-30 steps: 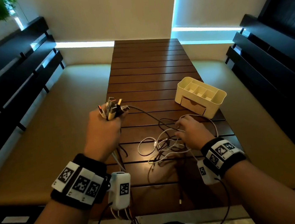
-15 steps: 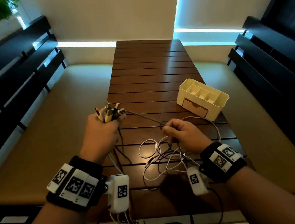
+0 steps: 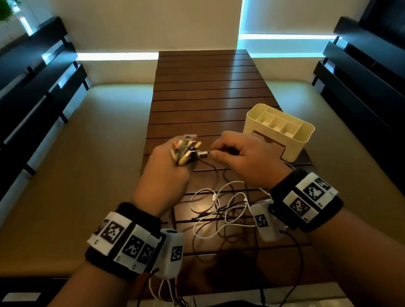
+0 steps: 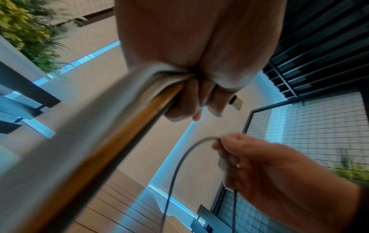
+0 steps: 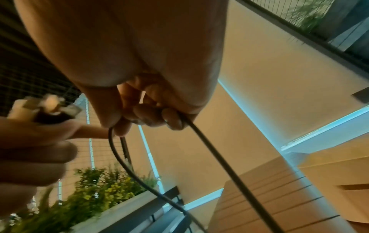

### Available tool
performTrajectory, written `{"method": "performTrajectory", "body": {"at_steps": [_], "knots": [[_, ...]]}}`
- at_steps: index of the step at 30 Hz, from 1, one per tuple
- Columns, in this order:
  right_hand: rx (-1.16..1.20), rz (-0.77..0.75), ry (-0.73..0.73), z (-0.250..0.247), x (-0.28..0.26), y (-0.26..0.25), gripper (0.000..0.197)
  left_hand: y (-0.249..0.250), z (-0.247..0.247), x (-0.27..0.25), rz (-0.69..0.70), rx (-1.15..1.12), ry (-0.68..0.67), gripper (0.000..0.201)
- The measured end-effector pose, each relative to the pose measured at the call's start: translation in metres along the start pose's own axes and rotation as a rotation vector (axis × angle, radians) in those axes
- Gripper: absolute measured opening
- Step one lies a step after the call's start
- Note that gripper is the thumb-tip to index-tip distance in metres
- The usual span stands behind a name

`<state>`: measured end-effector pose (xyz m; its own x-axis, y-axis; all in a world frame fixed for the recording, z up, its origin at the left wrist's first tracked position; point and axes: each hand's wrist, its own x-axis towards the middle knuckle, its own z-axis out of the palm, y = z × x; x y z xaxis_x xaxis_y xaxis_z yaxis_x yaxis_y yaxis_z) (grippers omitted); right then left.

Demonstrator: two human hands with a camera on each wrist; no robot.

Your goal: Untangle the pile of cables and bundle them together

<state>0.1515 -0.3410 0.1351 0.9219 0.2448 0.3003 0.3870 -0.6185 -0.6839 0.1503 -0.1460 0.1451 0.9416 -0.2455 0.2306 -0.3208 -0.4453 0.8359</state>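
Observation:
My left hand (image 3: 165,168) is fisted around a bunch of cable ends (image 3: 185,150), whose plugs stick out above the fist; in the left wrist view the gathered cables (image 4: 155,88) run out of the same left hand (image 4: 191,97). My right hand (image 3: 242,156) sits just right of the plugs and pinches a thin dark cable (image 5: 209,151), which loops down from my right hand (image 5: 147,116). Loose white and dark cables (image 3: 224,212) lie tangled on the wooden table (image 3: 204,97) below both hands.
A cream desk organiser (image 3: 279,131) with several compartments stands at the table's right edge, close to my right hand. Dark slatted benches (image 3: 12,105) flank both sides of the table. More cables (image 3: 173,302) hang over the near table edge.
My right hand rose from the tangle on the table, drawing the dark cable up and over to the plugs in my left hand. The left hand moved slightly right.

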Motion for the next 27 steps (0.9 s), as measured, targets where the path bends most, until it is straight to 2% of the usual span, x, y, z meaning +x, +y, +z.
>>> {"method": "performTrajectory", "body": {"at_steps": [1, 2, 5, 8, 11, 13, 15, 20, 22, 25, 27], "knots": [[0.003, -0.041, 0.012, 0.002, 0.001, -0.005, 0.008, 0.002, 0.003, 0.001, 0.019, 0.026, -0.038, 0.014], [0.004, -0.07, 0.032, 0.002, 0.002, -0.009, 0.007, 0.003, 0.003, 0.001, 0.033, 0.045, -0.058, 0.015], [0.049, -0.052, 0.026, 0.001, 0.0, -0.009, 0.006, 0.005, 0.0, -0.001, 0.028, 0.087, -0.061, 0.031], [0.102, 0.092, -0.058, 0.004, -0.012, 0.008, 0.011, 0.004, -0.014, -0.001, -0.035, 0.014, 0.019, 0.031], [0.099, 0.291, -0.1, 0.013, -0.027, 0.043, 0.021, -0.003, -0.039, 0.003, -0.123, -0.165, 0.188, 0.03], [0.115, 0.384, -0.085, 0.018, -0.034, 0.062, 0.024, -0.004, -0.052, 0.002, -0.14, -0.2, 0.266, 0.018], [0.13, 0.433, -0.011, 0.017, -0.034, 0.068, 0.021, -0.007, -0.057, 0.0, -0.153, -0.21, 0.261, 0.012], [0.085, 0.286, 0.318, -0.022, 0.008, 0.033, 0.016, -0.011, -0.048, -0.005, -0.177, -0.14, 0.108, 0.017], [0.094, 0.197, 0.378, -0.039, 0.022, 0.013, 0.016, -0.011, -0.042, -0.008, -0.208, -0.037, -0.004, 0.023], [0.105, 0.094, 0.308, -0.046, 0.021, -0.009, 0.018, -0.016, -0.039, -0.012, -0.24, 0.07, -0.069, 0.029], [0.089, 0.087, 0.184, -0.037, 0.011, -0.012, 0.018, -0.019, -0.039, -0.013, -0.215, 0.091, 0.0, 0.016]]}}
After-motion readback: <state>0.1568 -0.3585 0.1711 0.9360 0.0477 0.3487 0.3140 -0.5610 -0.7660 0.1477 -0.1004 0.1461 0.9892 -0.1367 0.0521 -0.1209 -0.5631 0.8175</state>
